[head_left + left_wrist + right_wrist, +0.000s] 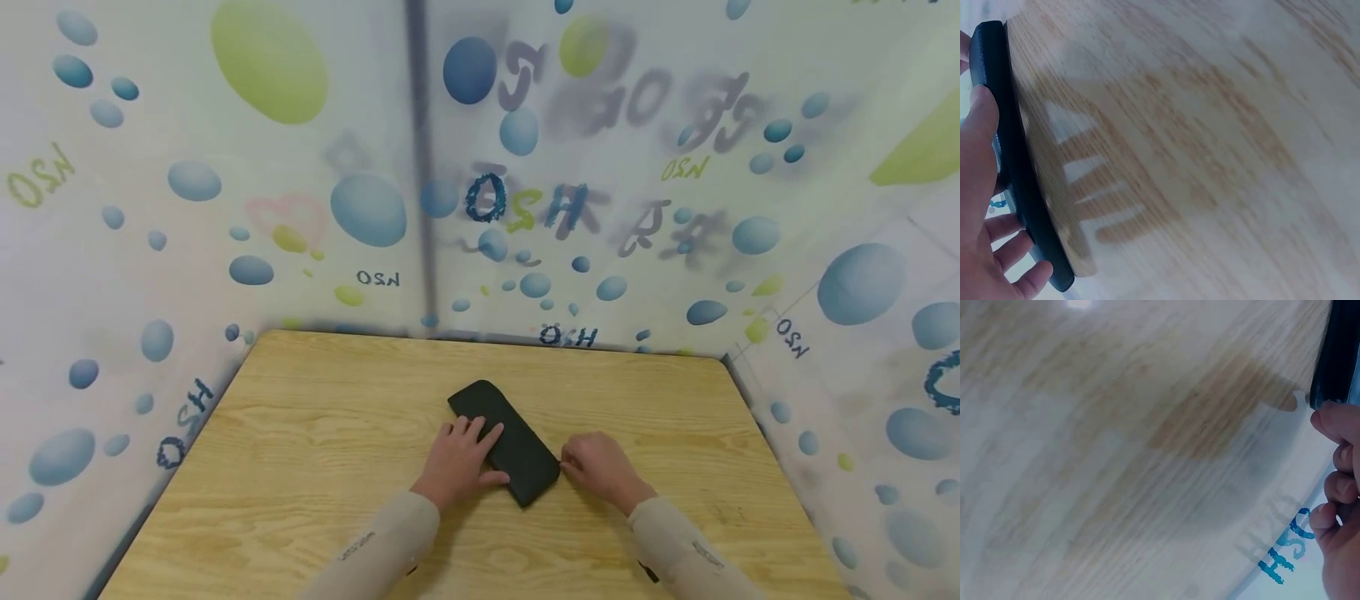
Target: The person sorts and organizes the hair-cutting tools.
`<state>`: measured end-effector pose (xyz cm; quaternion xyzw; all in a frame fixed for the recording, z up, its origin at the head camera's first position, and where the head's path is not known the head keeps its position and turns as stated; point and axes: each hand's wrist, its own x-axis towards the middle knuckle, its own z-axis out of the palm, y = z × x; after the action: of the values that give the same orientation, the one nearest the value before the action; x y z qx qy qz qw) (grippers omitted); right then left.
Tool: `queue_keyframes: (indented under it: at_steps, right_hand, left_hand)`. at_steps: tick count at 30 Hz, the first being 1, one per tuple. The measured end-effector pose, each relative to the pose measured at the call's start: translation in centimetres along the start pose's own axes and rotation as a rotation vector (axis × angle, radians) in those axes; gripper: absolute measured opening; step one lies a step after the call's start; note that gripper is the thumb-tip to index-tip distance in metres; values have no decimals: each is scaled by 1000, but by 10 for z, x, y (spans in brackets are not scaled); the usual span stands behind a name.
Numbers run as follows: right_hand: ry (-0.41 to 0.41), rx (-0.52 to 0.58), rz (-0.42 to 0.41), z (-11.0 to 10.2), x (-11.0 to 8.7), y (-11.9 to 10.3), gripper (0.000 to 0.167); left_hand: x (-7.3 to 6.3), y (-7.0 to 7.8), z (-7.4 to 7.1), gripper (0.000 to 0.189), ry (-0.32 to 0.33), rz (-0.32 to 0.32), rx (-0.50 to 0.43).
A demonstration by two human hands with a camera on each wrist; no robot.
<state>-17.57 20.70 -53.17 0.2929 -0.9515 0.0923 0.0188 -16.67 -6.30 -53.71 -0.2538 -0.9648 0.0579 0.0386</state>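
A flat black wallet (522, 451) with rounded corners lies slantwise on the wooden table. My left hand (465, 462) rests on its left part, fingers spread over the top and thumb along the near edge. At the wallet's right corner my right hand (600, 468) pinches a small dark zip pull, mostly covered by the fingertips. The left wrist view has the wallet (1022, 162) edge-on, with the left hand (985, 212) against it. Only one end of the wallet (1333, 356) enters the right wrist view, beside the curled right hand (1341, 481).
The light wooden table (322, 417) has a glossy top that mirrors the hands. Pale walls (375, 150) with blue and green dots and lettering enclose it at the back and both sides.
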Motion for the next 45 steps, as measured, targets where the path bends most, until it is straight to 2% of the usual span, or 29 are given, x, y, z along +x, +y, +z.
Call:
queue_keyframes:
  at_steps: [19, 26, 39, 45]
  right_hand:
    - [-24, 33, -82, 6, -19, -12, 10]
    - [-90, 29, -168, 7, -17, -20, 13]
    - [-192, 25, -245, 0, -9, -44, 15]
    - [-237, 18, -244, 1, -5, -48, 20]
  left_hand:
    - [0, 1, 1, 83, 7, -10, 2]
    - [0, 1, 0, 82, 2, -19, -11]
    - [0, 1, 5, 83, 4, -20, -5]
    - [0, 2, 6, 83, 10, -21, -8]
